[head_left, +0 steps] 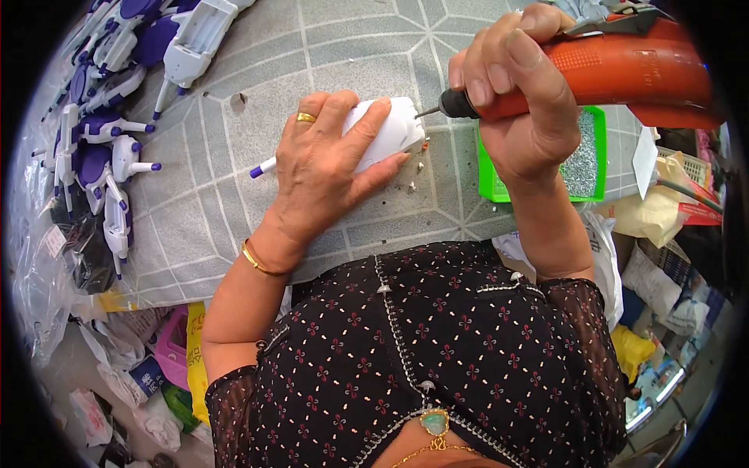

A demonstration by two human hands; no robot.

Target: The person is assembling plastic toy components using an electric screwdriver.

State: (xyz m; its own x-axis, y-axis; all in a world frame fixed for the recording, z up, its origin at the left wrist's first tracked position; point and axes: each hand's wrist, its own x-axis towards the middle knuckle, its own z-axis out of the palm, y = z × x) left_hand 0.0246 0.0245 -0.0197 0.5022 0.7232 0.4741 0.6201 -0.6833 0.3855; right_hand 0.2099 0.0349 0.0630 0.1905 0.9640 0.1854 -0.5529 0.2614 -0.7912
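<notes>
Head view. Left hand [324, 168], fingers pressed down over a white plastic toy part [388, 132] at centre of the grey patterned surface [203, 210]. Right hand [519, 93], fingers clenched around an orange electric screwdriver [616, 70], bit at the part's three-o'clock end. Green screw tray [597, 160] at three o'clock; purple-white toy pile [109, 101] at ten. Risk: the bit could slip toward the left fingertips if the part shifted.

white plastic toy part [394, 129] flat on table, orange screwdriver [616, 74] tip touching

The left hand [324, 168] hides most of the white toy part [390, 129].
</notes>
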